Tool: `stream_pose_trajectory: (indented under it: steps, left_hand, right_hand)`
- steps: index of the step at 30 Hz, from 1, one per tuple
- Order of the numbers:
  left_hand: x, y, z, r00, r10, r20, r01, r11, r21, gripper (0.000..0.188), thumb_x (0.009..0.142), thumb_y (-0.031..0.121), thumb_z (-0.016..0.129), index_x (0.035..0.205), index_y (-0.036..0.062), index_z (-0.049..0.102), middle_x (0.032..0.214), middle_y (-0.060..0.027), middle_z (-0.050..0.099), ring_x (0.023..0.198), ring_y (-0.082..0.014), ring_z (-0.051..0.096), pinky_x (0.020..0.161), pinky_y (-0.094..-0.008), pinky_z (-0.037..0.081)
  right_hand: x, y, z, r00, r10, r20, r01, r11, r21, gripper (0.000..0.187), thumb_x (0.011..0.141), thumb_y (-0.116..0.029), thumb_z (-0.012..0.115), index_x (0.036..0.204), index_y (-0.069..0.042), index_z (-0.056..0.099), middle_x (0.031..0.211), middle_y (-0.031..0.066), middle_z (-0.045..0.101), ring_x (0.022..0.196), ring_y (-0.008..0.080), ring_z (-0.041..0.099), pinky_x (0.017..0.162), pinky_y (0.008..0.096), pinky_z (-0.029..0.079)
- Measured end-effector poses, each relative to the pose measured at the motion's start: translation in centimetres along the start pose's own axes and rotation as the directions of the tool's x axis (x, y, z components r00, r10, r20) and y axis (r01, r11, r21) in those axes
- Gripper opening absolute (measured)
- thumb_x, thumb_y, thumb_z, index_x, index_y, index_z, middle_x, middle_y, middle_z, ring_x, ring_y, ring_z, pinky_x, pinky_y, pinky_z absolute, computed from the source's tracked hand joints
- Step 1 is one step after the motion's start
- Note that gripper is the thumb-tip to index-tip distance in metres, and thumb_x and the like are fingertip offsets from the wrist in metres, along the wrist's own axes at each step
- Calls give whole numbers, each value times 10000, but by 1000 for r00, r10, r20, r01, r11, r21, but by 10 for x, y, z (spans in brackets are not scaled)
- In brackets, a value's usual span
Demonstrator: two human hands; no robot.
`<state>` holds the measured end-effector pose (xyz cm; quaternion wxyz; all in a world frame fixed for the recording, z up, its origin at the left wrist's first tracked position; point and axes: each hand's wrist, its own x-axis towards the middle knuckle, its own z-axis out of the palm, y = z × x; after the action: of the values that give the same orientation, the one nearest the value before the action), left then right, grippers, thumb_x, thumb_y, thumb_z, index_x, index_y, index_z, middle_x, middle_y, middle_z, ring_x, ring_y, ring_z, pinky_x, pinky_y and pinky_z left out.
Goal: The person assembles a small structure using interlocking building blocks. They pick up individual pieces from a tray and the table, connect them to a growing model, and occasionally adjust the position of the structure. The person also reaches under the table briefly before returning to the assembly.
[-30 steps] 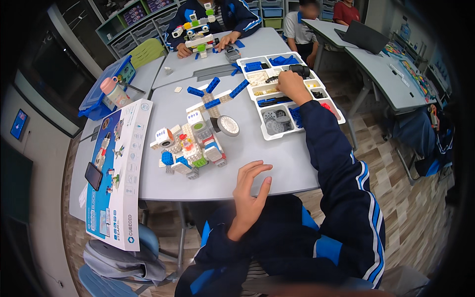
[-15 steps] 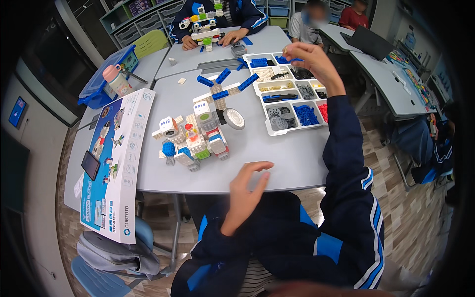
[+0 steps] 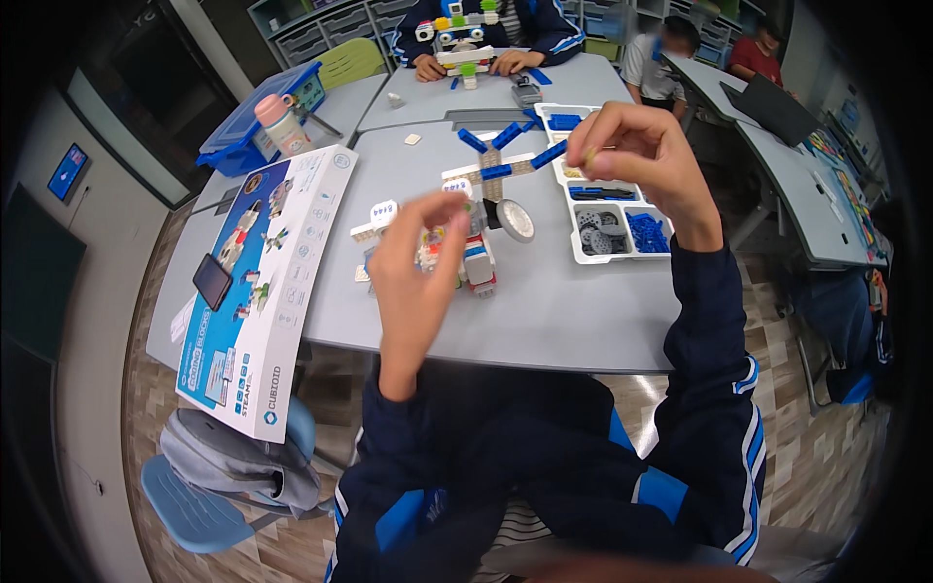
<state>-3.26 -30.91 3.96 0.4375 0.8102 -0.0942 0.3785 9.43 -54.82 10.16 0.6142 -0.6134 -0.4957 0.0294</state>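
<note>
My right hand (image 3: 656, 160) is raised over the white sorting tray (image 3: 583, 259). Its thumb and fingertips pinch a small tan building piece (image 3: 589, 156), whose exact kind cannot be made out. My left hand (image 3: 403, 291), slightly blurred, hovers with thumb and fingers apart and nothing between them. It covers part of a brick-built model (image 3: 480, 267) of white, grey and red pieces with blue-tipped arms (image 3: 498, 171). A whitish wheel (image 3: 515, 222) sticks out from the model's right side. Grey wheels (image 3: 601, 233) and blue pieces (image 3: 646, 233) fill tray compartments; my right hand hides others.
On the left lie a large printed box (image 3: 282, 321) and a phone (image 3: 212, 282) on it. Behind stand a pink-topped bottle (image 3: 282, 126) and a blue bin (image 3: 228, 131). Across the table, another person's hands (image 3: 515, 62) flank a second brick model (image 3: 468, 70).
My right hand has come back from the tray's far part toward me with the small piece. My left hand has risen from the table's near edge to the model. The view has shifted left.
</note>
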Motion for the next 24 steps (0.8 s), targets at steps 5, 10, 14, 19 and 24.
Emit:
stream_pose_trajectory:
  steps: [5, 10, 14, 19, 24]
  left_hand:
    - [46, -15, -3, 981, 175, 81, -192, 934, 302, 236, 874, 153, 725, 1066, 21, 687, 977, -114, 713, 863, -219, 670, 751, -334, 524]
    - [75, -34, 10, 957, 82, 278, -141, 970, 199, 251, 855, 170, 709, 1010, -26, 681, 994, -171, 720, 926, -307, 688, 821, -372, 529]
    - [88, -47, 13, 907, 0, 420, -26, 998, 56, 241, 873, 180, 683, 991, -29, 702, 973, -176, 741, 882, -298, 728, 821, -358, 555]
    - [82, -54, 22, 928, -65, 366, 61, 998, 22, 234, 884, 160, 676, 1022, -25, 712, 932, -168, 748, 862, -264, 737, 805, -328, 556]
    - [77, -55, 34, 971, -18, 240, 2, 998, 69, 191, 879, 131, 654, 963, -28, 718, 887, -182, 739, 857, -292, 739, 776, -344, 552]
  right_hand:
    - [2, 16, 42, 997, 38, -60, -55, 952, -300, 93, 865, -27, 713, 898, 14, 637, 900, 106, 691, 826, 135, 663, 713, 251, 522]
    - [5, 28, 65, 986, -86, -147, 12, 895, -445, 147, 847, -63, 762, 903, 6, 646, 874, 53, 708, 758, 95, 655, 642, 217, 501]
    - [10, 38, 65, 974, -135, -183, -3, 796, -605, 118, 854, -96, 744, 943, -31, 701, 879, 79, 725, 726, 175, 697, 613, 249, 508]
    - [14, 55, 67, 912, -368, -182, 132, 682, -719, 131, 865, -68, 720, 994, -43, 721, 881, 93, 701, 732, 209, 689, 628, 289, 534]
    - [10, 64, 66, 916, -319, -242, 68, 720, -691, 133, 859, -57, 721, 988, -27, 714, 880, 88, 697, 708, 211, 674, 623, 298, 538]
